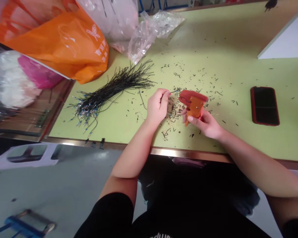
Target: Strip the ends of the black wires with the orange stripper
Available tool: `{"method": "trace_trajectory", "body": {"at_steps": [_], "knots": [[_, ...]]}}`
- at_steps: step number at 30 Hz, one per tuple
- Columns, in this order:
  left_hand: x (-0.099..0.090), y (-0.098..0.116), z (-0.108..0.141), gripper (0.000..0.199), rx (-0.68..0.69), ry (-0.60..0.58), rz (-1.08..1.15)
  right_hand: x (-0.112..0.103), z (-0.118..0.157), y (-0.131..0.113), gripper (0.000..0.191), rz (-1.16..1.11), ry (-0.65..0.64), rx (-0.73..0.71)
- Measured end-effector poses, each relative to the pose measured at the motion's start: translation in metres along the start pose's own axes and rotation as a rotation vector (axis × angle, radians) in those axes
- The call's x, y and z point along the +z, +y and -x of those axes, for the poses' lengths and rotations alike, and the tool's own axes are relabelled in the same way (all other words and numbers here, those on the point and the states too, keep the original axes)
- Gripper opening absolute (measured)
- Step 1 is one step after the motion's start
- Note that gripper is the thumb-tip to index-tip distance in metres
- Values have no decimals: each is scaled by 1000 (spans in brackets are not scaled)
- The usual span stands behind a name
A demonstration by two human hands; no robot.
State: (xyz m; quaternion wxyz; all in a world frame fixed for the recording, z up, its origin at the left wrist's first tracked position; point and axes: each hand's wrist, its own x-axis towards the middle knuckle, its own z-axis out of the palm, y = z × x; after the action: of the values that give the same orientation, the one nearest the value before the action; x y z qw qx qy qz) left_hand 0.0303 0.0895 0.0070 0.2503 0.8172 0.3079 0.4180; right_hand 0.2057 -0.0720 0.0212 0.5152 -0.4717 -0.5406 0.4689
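Observation:
My left hand (pixel 158 105) pinches a thin black wire (pixel 143 103), whose blue-tipped end pokes out to the right of my fingers. The wire's other end trails back to the left. In my right hand (pixel 206 124) is a red and orange wire stripper (pixel 195 102), its jaw end pointing left toward the wire tip; a small gap seems to separate them. To the left lies a large bundle of black wires (pixel 109 86), many with blue and bare metal ends at its lower left. Short black offcuts (pixel 173 110) are scattered beneath and around both hands.
An orange bag (pixel 72 43) and clear plastic bags (pixel 149 33) occupy the back left of the green table (pixel 233 29). A phone in a red case (pixel 265 105) lies at the right. A white panel (pixel 288 36) stands at the back right.

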Motion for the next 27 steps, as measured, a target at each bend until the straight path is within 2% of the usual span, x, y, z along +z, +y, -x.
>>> {"method": "trace_trajectory", "body": {"at_steps": [4,8,17,20,24,27], "knots": [[-3,5,4,50,54,1,-35,8,1,-12,47,-400,-11,200],[-3,6,6,52,118,-25,-64,6,-1,-10,46,-550,-72,288],[-5,-2,0,59,158,0,-146,-11,1,-7,51,-635,-246,370],[-5,0,0,59,178,8,-135,-13,0,-8,53,-632,-261,374],[-1,4,4,59,204,-39,-160,-12,-1,-6,53,-601,-278,396],[1,6,6,59,209,-47,-175,-8,-1,-6,50,-576,-249,399]]}}
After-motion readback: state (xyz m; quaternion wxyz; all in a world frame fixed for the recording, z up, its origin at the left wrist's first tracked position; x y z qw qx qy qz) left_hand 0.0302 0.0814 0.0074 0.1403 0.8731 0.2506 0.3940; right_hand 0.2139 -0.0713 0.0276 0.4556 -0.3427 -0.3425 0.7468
